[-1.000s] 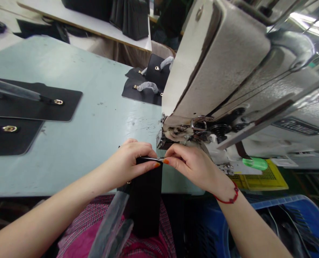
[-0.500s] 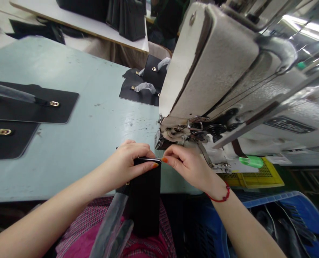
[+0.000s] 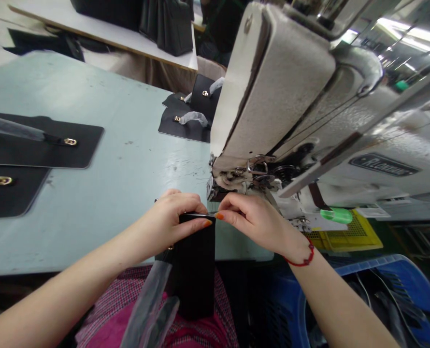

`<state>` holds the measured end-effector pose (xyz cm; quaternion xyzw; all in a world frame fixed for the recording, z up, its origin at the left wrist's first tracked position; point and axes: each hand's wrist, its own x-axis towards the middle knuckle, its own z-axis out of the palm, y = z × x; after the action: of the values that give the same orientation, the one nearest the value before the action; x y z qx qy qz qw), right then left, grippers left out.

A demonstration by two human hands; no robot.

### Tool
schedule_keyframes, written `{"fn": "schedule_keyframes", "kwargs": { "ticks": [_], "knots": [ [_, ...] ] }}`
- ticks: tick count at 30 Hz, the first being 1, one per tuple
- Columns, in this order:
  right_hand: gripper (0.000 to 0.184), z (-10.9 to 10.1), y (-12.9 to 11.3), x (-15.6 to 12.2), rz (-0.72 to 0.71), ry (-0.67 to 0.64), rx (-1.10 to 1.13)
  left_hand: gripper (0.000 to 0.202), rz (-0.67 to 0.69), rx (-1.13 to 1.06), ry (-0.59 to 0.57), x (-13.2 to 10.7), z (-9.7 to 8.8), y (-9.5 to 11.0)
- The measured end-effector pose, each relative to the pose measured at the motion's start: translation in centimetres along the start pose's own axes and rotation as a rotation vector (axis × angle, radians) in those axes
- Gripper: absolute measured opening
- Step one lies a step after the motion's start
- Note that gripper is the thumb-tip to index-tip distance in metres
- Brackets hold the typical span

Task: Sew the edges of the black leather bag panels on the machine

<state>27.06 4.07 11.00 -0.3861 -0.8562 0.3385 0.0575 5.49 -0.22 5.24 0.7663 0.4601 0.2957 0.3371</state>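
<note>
A black bag panel (image 3: 196, 275) hangs down over the table's front edge toward my lap. My left hand (image 3: 180, 212) pinches its folded top edge between thumb and fingers. At the panel's right upper corner, my right hand (image 3: 251, 220) has thumb and forefinger pressed together; whatever lies between them is too small to make out. A plastic-wrapped handle (image 3: 146, 304) hangs from the panel, below my left wrist. Just beyond my fingertips stands the head of a white sewing machine (image 3: 283, 92), with thin threads near its foot.
Black panels with gold fittings (image 3: 66, 150) lie at the left of the pale green table (image 3: 128, 179), and more panels (image 3: 186, 123) lie behind the machine. A blue crate (image 3: 304, 309) holding black pieces stands at lower right, near a yellow basket (image 3: 367, 237).
The view has shifted slightly. My right fingertips have come a little nearer the panel's corner, and its light edge line shows less. Both hands stay at the top edge.
</note>
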Motion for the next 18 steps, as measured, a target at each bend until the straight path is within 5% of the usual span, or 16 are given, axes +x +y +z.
{"fn": "schedule_keyframes", "kwargs": {
  "ticks": [14, 18],
  "knots": [
    [0.019, 0.07, -0.15, 0.36, -0.004, 0.006, -0.072, 0.014, -0.020, -0.038, 0.012, -0.04, -0.10, 0.04],
    [0.019, 1.00, 0.44, 0.27, -0.024, 0.082, 0.090, 0.016, -0.036, -0.045, 0.001, -0.03, -0.13, 0.00]
  ]
}}
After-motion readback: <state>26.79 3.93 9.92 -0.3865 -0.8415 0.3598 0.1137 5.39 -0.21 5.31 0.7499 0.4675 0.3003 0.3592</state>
